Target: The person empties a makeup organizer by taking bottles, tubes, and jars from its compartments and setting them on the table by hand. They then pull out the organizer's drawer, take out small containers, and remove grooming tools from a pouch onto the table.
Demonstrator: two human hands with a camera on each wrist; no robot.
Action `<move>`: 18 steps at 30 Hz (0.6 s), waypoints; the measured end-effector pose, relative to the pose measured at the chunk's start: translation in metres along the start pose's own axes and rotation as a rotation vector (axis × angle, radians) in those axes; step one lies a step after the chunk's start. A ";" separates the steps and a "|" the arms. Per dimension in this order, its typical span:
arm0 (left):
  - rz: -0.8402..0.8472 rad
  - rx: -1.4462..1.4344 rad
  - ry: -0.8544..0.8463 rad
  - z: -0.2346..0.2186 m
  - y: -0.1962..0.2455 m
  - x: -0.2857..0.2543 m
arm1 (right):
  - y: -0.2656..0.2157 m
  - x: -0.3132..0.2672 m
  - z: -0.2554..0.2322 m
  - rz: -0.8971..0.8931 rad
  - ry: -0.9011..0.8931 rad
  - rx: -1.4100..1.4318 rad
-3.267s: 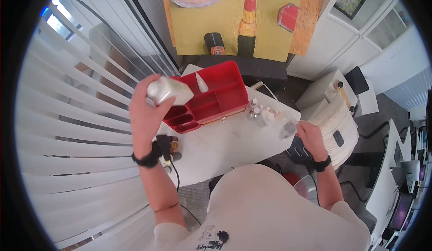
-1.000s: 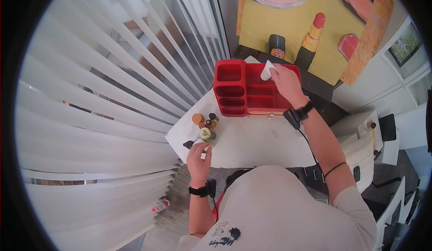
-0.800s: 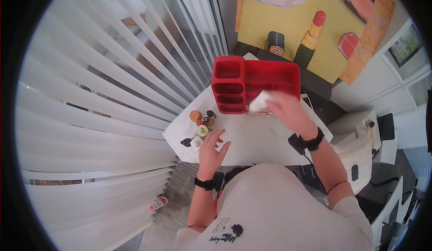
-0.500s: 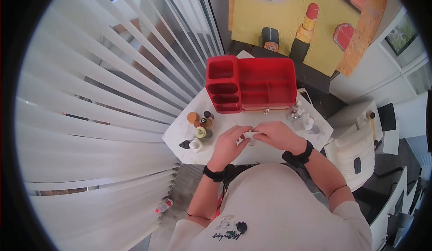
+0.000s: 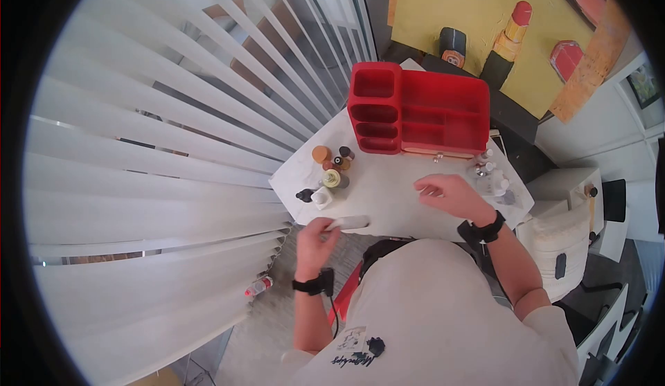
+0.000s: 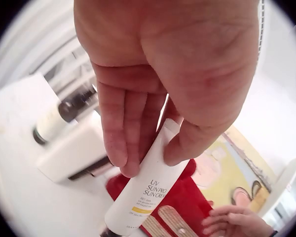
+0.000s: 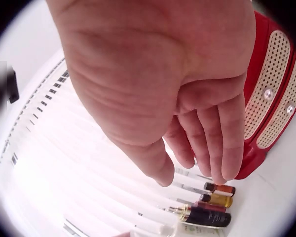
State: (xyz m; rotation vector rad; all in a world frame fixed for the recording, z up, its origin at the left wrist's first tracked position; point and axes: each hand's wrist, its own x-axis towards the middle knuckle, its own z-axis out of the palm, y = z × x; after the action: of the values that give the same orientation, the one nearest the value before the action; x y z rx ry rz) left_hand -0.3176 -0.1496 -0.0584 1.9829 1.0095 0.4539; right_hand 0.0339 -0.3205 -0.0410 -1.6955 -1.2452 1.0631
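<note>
A white sunscreen tube [image 5: 352, 222] is pinched between the thumb and fingers of my left hand [image 5: 316, 247], over the front left edge of the table. In the left wrist view the grip is on the flat crimped end of the tube [image 6: 150, 185], with its dark cap pointing down. My right hand [image 5: 450, 195] is over the middle of the table, fingers loosely bent and holding nothing. Beyond both hands stands a red organizer [image 5: 400, 105] with several compartments. A white bottle [image 5: 322, 198] stands just past my left hand.
Several small bottles and an orange-lidded jar [image 5: 321, 154] are grouped on the table's left side. Clear bottles [image 5: 500, 183] cluster at the right edge. White vertical blinds [image 5: 173, 192] hang along the left, and a cream chair [image 5: 554, 247] stands at the right.
My right hand took the tube from the organizer and brought it to the front, where both hands met on it. The right hand has let go; the left has carried it leftward.
</note>
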 end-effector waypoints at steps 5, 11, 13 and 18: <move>-0.242 0.147 0.229 -0.028 -0.049 -0.012 | 0.039 -0.018 -0.011 0.118 0.170 0.100; -0.180 0.268 0.325 -0.001 -0.073 0.006 | 0.051 -0.037 -0.010 0.207 0.238 0.020; -0.166 0.278 0.334 0.006 -0.077 0.010 | 0.051 -0.044 -0.009 0.228 0.250 0.018; -0.148 0.369 0.377 0.013 -0.087 0.018 | 0.063 -0.054 -0.003 0.251 0.278 0.025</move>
State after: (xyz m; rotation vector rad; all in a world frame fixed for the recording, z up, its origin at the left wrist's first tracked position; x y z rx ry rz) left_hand -0.3401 -0.1145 -0.1377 2.1689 1.5582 0.6084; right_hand 0.0480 -0.3880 -0.0875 -1.9401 -0.8570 0.9401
